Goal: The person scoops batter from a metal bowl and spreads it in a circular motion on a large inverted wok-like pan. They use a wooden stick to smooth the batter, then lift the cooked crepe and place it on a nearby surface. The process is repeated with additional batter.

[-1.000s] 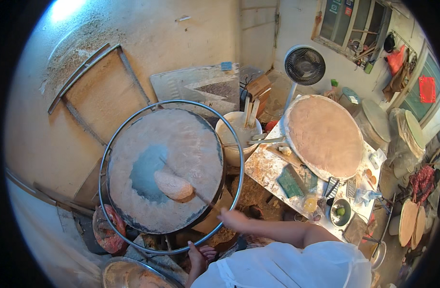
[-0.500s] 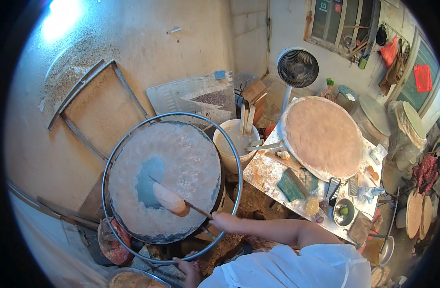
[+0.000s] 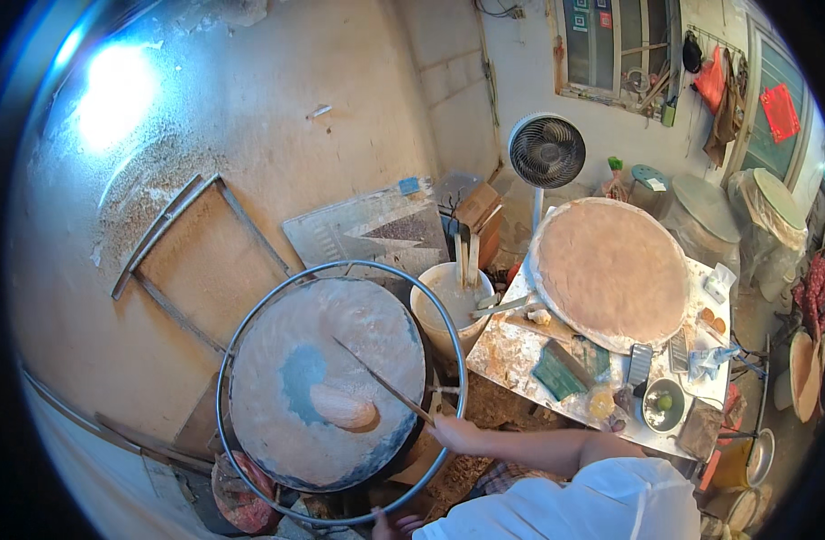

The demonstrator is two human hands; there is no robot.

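Observation:
A round griddle point(image 3: 277, 450) carries a thin, pale spread of batter with a grey-blue bare patch point(image 3: 302, 380). On it, near the middle, lies an oblong pinkish lump of dough point(image 3: 343, 407). My right hand point(image 3: 455, 434) is closed round the end of a long thin blade point(image 3: 383, 382), which slants across the griddle just beyond the lump, its tip pointing far left. Whether the blade touches the batter I cannot tell. A metal ring point(image 3: 460, 382) encircles the griddle. At its near edge, my left hand point(image 3: 394, 524) grips the ring, partly cut off by the frame.
Right of the griddle stands a white bucket point(image 3: 439, 324) holding wooden sticks. A messy table point(image 3: 502, 360) bears a stack of round sheets point(image 3: 610, 270), a metal bowl point(image 3: 663, 404) and graters. A fan point(image 3: 547, 151) stands behind. A metal frame point(image 3: 192, 261) leans on the left wall.
The view has shifted. The blade has moved off the dough lump to its far right side. The ring has turned counterclockwise, its spoke swinging from the lower right to the right.

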